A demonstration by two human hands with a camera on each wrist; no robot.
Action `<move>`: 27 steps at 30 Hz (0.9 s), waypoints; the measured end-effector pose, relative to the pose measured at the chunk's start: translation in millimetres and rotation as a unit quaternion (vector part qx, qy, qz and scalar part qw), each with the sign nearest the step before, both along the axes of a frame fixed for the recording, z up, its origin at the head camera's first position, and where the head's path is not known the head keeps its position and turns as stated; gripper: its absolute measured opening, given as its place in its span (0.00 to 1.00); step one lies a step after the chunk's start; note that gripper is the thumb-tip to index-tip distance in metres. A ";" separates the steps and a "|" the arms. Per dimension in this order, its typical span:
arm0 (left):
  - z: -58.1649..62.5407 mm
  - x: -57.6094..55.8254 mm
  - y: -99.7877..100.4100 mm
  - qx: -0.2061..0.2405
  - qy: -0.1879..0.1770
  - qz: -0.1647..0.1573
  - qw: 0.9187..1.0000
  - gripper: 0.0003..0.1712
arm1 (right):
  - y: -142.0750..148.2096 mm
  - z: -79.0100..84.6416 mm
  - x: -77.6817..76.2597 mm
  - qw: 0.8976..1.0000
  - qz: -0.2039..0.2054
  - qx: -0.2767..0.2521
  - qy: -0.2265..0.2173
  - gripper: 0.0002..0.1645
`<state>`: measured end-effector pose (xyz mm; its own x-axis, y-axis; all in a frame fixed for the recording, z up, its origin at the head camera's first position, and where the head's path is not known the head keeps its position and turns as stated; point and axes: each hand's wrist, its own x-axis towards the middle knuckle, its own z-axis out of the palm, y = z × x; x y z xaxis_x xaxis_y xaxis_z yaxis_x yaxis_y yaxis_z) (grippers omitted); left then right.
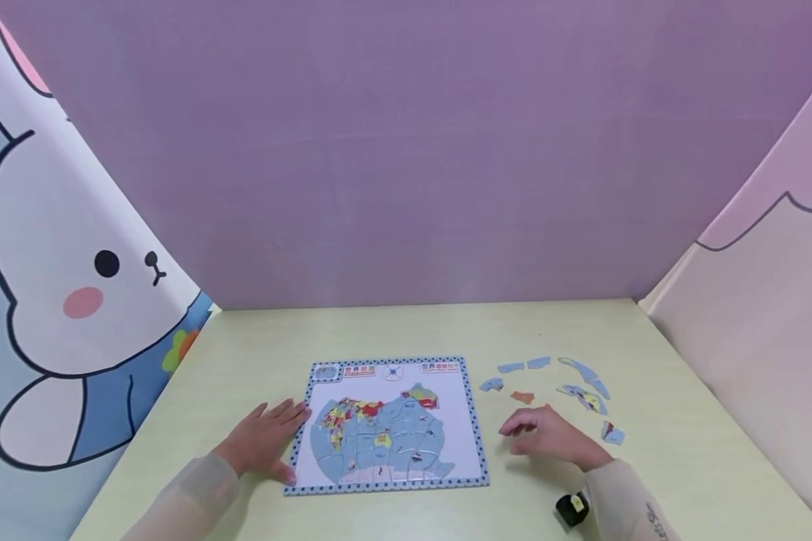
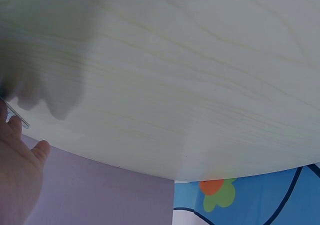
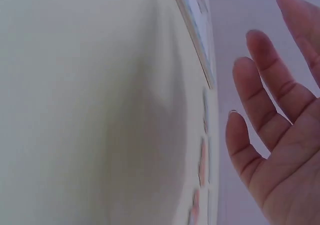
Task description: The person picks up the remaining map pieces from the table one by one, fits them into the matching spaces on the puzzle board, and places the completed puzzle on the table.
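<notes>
A world-map jigsaw board point(image 1: 476, 421) with a dotted blue border lies flat on the table, and joined map pieces point(image 1: 406, 432) cover much of its middle. My left hand point(image 1: 264, 439) rests with spread fingers at the board's left edge. Only part of the left hand point(image 2: 20, 177) shows in its wrist view. To the right of the board, my right hand point(image 1: 548, 436) hovers over the table with loosely bent fingers. Its palm and fingers are empty in the right wrist view. Just beyond it lies an orange puzzle piece point(image 1: 523, 397).
Several loose pieces lie right of the board, among them a small blue one point(image 1: 492, 385), a blue-and-yellow one point(image 1: 585, 398) and a red-and-blue one point(image 1: 612, 433). A small black object point(image 1: 572, 509) is beside the right cuff. A purple partition point(image 1: 406, 165) rises behind the table.
</notes>
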<state>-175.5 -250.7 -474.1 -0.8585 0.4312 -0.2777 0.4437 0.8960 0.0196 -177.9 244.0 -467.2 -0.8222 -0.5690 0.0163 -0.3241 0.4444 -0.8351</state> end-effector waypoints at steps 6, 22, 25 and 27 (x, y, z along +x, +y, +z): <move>-1.7 0.3 -0.1 -0.003 -0.002 0.003 1.000 0.64 | 19.5 6.3 0.4 1.000 -0.003 0.002 0.025 0.14; -3.7 -2.3 0.0 0.000 -0.003 0.005 1.000 0.64 | 65.1 12.4 -1.3 0.999 0.019 -0.035 0.021 0.15; -4.0 -2.0 -0.1 0.003 -0.005 0.010 1.000 0.64 | 73.3 13.6 1.2 1.000 -0.017 -0.020 0.010 0.15; -4.4 -1.6 -0.3 0.001 -0.006 0.013 1.000 0.64 | 78.7 14.4 2.9 0.999 -0.038 -0.006 0.002 0.16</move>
<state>-177.2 -251.0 -478.5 -0.8662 0.4096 -0.2863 0.4203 0.9070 0.0262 -175.0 322.7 -452.8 -0.8629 -0.5048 0.0256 -0.2931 0.4585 -0.8390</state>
